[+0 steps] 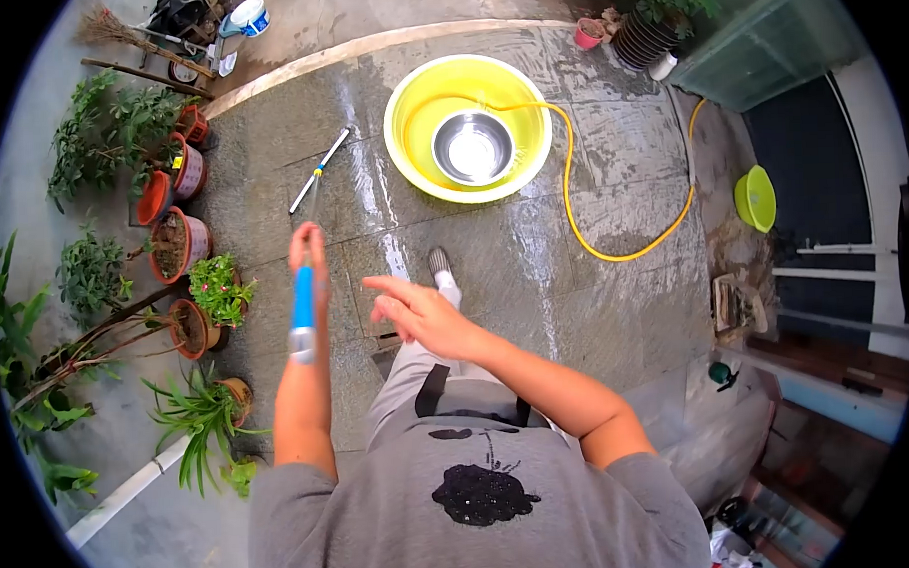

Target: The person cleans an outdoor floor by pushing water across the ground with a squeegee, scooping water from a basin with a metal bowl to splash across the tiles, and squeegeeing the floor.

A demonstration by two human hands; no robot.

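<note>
My left hand (309, 251) is closed around the shaft of a long-handled squeegee. The blue grip (303, 299) of the squeegee comes back over my left forearm and ends in a silvery cap. Beyond the hand, a thin blurred rod runs to the squeegee's narrow bar head (319, 171), white with a blue and yellow middle, held tilted over the wet paving. In front of my waist, my right hand (423, 315) is empty, its index finger stretched out and the others loosely bent. It points left and does not touch the squeegee.
A yellow basin (402, 151) holds a steel bowl (474, 148) and the end of a yellow hose (568, 180) that loops right. Potted plants (181, 245) line the left wall. A green basin (755, 198) leans at right. Water streaks mark the paving (636, 308).
</note>
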